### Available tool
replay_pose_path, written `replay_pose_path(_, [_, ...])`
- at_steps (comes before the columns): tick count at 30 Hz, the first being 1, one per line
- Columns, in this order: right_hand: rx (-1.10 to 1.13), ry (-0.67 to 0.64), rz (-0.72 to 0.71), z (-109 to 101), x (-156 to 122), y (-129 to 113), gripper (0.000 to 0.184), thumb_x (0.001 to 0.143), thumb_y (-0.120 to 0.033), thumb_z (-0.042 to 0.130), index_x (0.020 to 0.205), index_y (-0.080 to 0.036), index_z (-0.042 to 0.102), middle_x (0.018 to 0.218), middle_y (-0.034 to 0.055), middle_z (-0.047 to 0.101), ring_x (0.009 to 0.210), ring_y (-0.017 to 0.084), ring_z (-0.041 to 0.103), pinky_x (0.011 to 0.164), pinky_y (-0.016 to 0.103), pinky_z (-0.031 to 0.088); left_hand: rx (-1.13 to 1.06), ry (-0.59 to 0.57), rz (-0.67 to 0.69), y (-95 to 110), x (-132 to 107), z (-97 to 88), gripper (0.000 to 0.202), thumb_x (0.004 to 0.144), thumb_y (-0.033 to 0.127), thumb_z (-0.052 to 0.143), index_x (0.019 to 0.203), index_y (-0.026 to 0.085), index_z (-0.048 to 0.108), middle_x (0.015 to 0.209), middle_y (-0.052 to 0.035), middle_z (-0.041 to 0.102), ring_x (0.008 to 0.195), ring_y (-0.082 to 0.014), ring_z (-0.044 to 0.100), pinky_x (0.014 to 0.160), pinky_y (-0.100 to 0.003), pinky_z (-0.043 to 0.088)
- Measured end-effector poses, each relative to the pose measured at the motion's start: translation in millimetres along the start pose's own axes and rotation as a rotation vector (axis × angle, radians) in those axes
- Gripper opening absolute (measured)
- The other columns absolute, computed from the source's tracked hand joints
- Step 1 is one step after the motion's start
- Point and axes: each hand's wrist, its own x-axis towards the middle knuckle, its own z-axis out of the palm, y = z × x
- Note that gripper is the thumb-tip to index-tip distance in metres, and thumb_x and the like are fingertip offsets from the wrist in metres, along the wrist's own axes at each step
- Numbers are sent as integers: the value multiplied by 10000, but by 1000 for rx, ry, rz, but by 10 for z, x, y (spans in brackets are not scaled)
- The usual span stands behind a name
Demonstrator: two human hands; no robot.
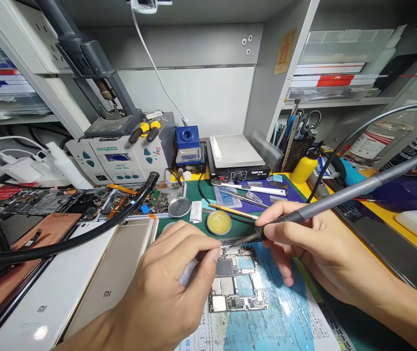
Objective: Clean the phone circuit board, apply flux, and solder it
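Observation:
A phone circuit board (236, 285) with metal shields lies on a blue printed sheet (270, 321) in front of me. My right hand (311, 248) is closed in a pen grip on a grey soldering iron (343, 195), its tip touching the board's top edge; the iron's cable runs off to the right. My left hand (168, 287) pinches thin tweezers (212, 254) at the same top edge, just left of the tip. A round tin of yellow flux (218, 222) sits just behind the board.
Several phones and back covers (113, 278) lie at the left under a black hose (84, 234). A hot-air station (117, 161), blue box (188, 144) and hot plate (236, 156) line the back. A yellow bottle (305, 165) and tool holder (298, 148) stand at the right.

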Motion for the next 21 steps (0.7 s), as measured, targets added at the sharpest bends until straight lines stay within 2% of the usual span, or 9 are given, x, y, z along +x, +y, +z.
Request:
replay_pose_path(5, [15,-6,0,-8,1,-2,175,798,-308,814,880,-192,712,505,-51,552,389,152,579,379,237,479,-4,14,-5,4,-8,-7,166,956,52,599,955,184,700,853,-14,695,816,-141,616,755,-297,495])
replay_pose_path(11, [18,-2,16,0,-5,-15,174,805,-317,805,854,-197,690,509,-39,578,380,147,575,378,233,482,11,52,14,19,6,-16,160,945,46,603,936,176,697,839,-21,682,818,-144,618,764,-307,502])
replay_pose_path(21, [7,10,9,4,5,2,182,824,-333,801,834,-195,683,538,-50,561,380,149,581,356,242,483,45,53,11,8,-16,-6,164,944,48,608,942,192,686,845,-16,690,819,-153,621,767,-314,507])
